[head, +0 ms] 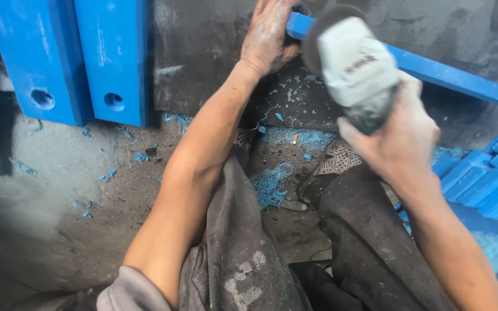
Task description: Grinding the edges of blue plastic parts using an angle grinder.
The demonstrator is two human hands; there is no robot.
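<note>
A grey angle grinder is gripped by the right hand, its disc set against a long blue bar. The bar's near end is pressed down by the left hand, fingers spread flat, arm outstretched. Two blue drilled blocks are leaned upright at the left; blue shavings are strewn on the floor.

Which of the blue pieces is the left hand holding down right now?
The long thin blue bar running diagonally at upper right; the left hand presses its near end. The two wide blue slabs with holes stand apart at upper left, untouched.
</note>
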